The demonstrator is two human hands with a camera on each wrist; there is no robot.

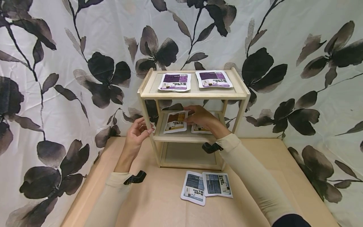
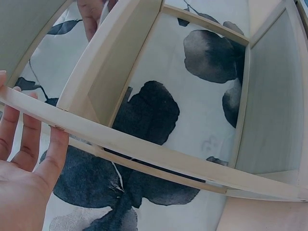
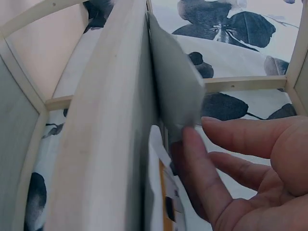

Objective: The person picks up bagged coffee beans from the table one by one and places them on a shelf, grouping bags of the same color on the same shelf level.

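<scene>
A small wooden shelf rack [image 1: 188, 138] with three levels stands on the table. On its middle level, my right hand [image 1: 202, 117] pinches the right edge of an orange-and-brown pouch [image 1: 175, 122]. In the right wrist view that pouch's pale underside [image 3: 178, 82] tilts away from the board, fingertips at its edge. A second orange pouch [image 1: 200, 129] lies on the same level, partly hidden beneath my right hand. My left hand [image 1: 137, 132] holds the rack's left front post, fingers around it; the left wrist view shows the fingers [image 2: 29, 139] against the wood.
Two purple pouches [image 1: 175, 82] lie side by side on the top level. In front of the rack, two blue-grey pouches [image 1: 193, 188] overlap slightly on the tan table [image 1: 158, 195]. A white curtain with dark flowers [image 1: 107, 37] hangs behind and at both sides.
</scene>
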